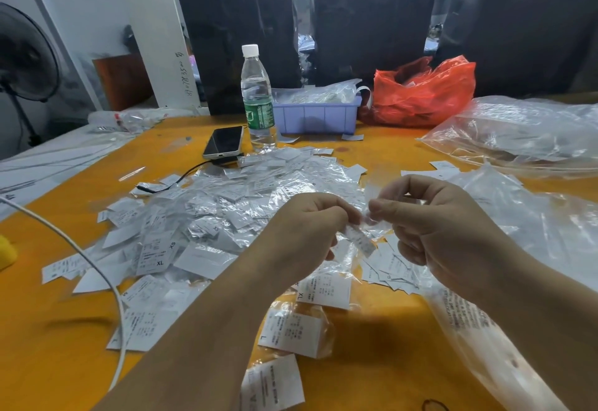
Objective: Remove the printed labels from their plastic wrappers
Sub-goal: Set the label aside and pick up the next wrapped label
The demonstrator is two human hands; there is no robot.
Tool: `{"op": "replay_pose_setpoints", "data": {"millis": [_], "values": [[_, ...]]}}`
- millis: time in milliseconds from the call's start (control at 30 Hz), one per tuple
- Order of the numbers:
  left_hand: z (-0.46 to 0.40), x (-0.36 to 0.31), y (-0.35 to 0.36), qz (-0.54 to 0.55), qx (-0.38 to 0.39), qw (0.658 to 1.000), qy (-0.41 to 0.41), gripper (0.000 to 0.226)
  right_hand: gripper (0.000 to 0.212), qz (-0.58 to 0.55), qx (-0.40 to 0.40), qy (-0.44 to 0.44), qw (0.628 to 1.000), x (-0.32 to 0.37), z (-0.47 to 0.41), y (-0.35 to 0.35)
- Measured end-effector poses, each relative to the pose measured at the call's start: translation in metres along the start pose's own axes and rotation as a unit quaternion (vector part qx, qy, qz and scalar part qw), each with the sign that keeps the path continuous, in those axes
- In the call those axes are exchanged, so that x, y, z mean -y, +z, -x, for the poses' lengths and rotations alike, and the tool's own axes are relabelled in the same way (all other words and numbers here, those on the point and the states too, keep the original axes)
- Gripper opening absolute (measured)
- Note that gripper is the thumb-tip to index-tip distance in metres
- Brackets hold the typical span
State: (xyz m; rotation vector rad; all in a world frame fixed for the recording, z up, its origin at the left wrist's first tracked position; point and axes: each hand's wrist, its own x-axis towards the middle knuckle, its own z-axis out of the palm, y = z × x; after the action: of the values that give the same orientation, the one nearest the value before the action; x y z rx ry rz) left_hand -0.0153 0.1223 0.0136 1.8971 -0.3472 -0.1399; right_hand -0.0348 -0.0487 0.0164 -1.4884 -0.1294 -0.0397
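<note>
Label: a small white printed paper label (359,239) is held above the table middle, at about 3 o'clock from the big pile; it is partly out of a thin clear plastic wrapper (372,213).
Left hand: the left hand (302,232) is curled, and the label is pinched by its fingertips.
Right hand: the right hand (433,226) is curled, and the wrapper is pinched between thumb and fingers, just beside the left hand.
Pile: a heap of white labels in clear wrappers (207,216) is spread at 9 o'clock from the hands.
Table: an orange wooden table (64,329) is under it all.
Bottle: a clear plastic water bottle with a white cap and green band (257,100) is stood upright at 12 o'clock from the pile.
Phone: a flat dark phone (224,142) is laid just beside the bottle, at its 9 o'clock.
Tray: a light purple plastic tray (315,116) is set at 3 o'clock from the bottle.
Red bag: a crumpled red plastic bag (424,93) is placed at 3 o'clock from the tray.
Cable: a white cable (97,268) is run across the table's left side.
</note>
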Motion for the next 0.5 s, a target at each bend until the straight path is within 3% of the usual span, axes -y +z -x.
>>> {"op": "replay_pose_setpoints", "data": {"millis": [133, 267, 500], "values": [[-0.001, 0.000, -0.006, 0.029, -0.075, 0.997, 0.017, 0.029, 0.006, 0.009, 0.026, 0.026, 0.999, 0.001, -0.001, -0.002], [-0.003, -0.003, -0.016, 0.146, -0.127, 0.981, 0.016, 0.026, 0.008, 0.006, 0.078, 0.064, 0.995, 0.004, -0.001, -0.004], [-0.001, -0.008, -0.015, 0.246, -0.092, 0.965, 0.019, 0.017, 0.009, 0.018, 0.176, 0.100, 0.979, 0.007, 0.003, 0.001]]}}
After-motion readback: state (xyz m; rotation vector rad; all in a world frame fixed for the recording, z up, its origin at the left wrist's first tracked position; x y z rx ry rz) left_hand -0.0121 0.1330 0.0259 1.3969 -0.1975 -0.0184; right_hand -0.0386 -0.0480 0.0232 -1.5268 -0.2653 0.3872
